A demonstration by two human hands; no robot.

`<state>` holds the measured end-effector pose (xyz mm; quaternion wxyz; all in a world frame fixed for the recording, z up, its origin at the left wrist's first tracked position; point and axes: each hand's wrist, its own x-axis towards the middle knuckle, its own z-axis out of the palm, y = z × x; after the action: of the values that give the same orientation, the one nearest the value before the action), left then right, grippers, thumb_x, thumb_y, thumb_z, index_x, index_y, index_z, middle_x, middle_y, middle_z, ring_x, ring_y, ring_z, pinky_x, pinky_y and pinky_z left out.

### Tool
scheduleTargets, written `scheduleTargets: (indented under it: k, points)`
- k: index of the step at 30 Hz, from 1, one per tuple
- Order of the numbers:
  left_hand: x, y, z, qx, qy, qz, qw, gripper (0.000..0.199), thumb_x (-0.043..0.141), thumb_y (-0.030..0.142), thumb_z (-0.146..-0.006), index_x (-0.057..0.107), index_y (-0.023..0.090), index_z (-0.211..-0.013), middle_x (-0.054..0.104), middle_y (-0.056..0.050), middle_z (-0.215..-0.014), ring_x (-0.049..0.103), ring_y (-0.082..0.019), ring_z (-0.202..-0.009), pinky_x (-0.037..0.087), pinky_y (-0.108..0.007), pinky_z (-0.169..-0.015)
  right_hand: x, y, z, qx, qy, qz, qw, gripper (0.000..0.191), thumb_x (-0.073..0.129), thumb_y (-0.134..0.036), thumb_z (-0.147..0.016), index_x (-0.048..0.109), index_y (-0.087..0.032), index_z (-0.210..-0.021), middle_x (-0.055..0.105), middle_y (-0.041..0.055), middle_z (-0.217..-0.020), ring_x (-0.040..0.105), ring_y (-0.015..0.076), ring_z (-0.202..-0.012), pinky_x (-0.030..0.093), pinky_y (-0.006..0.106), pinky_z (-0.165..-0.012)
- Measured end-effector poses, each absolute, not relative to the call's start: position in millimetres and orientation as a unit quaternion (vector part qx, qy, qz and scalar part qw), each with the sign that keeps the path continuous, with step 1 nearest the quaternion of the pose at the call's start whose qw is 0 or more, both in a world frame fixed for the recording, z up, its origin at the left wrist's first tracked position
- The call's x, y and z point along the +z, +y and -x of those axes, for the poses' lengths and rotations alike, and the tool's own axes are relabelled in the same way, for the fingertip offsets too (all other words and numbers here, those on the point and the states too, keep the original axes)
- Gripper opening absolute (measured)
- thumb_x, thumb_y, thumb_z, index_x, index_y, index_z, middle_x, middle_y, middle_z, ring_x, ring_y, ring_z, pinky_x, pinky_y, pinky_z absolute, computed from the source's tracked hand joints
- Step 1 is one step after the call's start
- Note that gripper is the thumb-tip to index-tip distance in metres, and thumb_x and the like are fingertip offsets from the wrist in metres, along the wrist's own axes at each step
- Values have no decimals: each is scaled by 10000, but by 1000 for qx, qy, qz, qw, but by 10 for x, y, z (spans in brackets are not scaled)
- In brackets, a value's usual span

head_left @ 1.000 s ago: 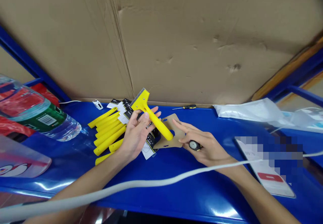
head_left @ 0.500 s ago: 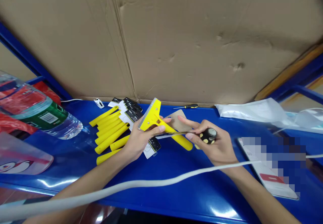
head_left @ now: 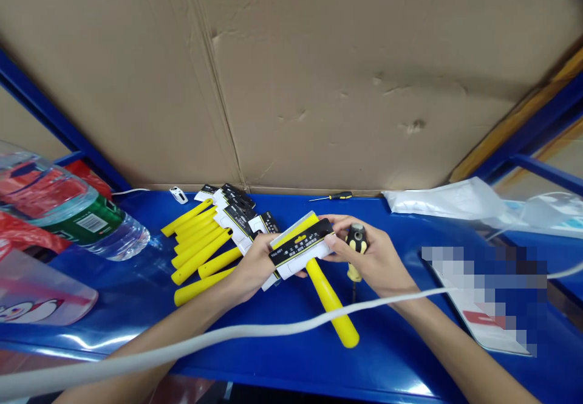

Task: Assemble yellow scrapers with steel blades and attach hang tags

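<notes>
Both hands hold a yellow scraper point(head_left: 334, 304) above the blue surface, its handle slanting toward me to the right. A black-and-white printed card point(head_left: 303, 251) lies across the scraper's head, hiding much of it. My left hand point(head_left: 252, 270) is closed on the left end of the head and card. On the other side, my right hand point(head_left: 380, 261) pinches the card's right end while keeping a black-and-yellow screwdriver point(head_left: 357, 241) in its grip, shaft pointing down. Left of them lie several yellow scrapers point(head_left: 200, 258), with printed cards point(head_left: 237, 215) over their heads.
A water bottle point(head_left: 91, 215) and a clear plastic cup point(head_left: 50, 288) are at left. Toward the back lie a small white object point(head_left: 178, 195), another screwdriver point(head_left: 340, 195) and a white plastic packet point(head_left: 428, 198). A white cable point(head_left: 291, 330) crosses in front. Cardboard point(head_left: 319, 76) stands behind.
The card now covers the scraper's head, which showed bare before. The scraper handle has swung toward me. In my right hand the screwdriver has turned from roughly level to pointing down.
</notes>
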<state>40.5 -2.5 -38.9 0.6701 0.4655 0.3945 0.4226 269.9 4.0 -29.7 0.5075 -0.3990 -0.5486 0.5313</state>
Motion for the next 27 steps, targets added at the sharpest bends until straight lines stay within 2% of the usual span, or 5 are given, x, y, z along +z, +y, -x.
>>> scheduleTargets:
  k: [4, 7, 14, 20, 27]
  points:
    - [-402, 8, -405, 490, 393, -406, 664, 441, 1088, 440, -675, 888, 150, -941, 861, -102, -891, 827, -279, -823, 708, -382, -753, -305, 70, -2758, 567, -556, 422, 437, 664, 920, -614, -876, 684, -223, -1358, 742, 170, -1491, 835, 200, -803, 757, 337, -585]
    - [-394, 62, -364, 519, 389, -398, 649, 458, 1100, 396, -651, 873, 147, -961, 864, -111, -939, 832, -319, -930, 698, -427, -850, -312, 44, -2782, 603, -572, 434, 347, 690, 855, -643, -940, 629, -249, -1459, 784, 164, -1423, 711, 109, -495, 589, 248, -372]
    - [-370, 99, -247, 505, 384, -521, 571, 609, 1094, 345, -674, 802, 186, -1184, 827, -62, -1061, 764, -230, -945, 584, -301, -841, -361, -85, -2673, 736, -512, 347, 275, 492, 946, -532, -898, 694, -224, -1186, 874, 89, -1095, 879, 291, -979, 730, 418, -846]
    - [-365, 118, -201, 521, 323, -540, 577, 948, 1122, 373, -622, 659, 253, -1440, 786, -110, -1264, 755, -294, -1119, 592, -363, -942, -335, -109, -2632, 739, -486, 363, 294, 725, 980, -556, -850, 632, -208, -1383, 848, 65, -1032, 861, 239, -857, 703, 349, -760]
    - [-293, 178, -117, 504, 264, -565, 597, 861, 1050, 504, -740, 729, 214, -1485, 777, -172, -1408, 729, -354, -1305, 554, -402, -1083, -272, -94, -2634, 717, -492, 397, 294, 879, 1020, -504, -793, 604, -223, -1514, 833, 45, -940, 791, 203, -669, 509, 232, -442]
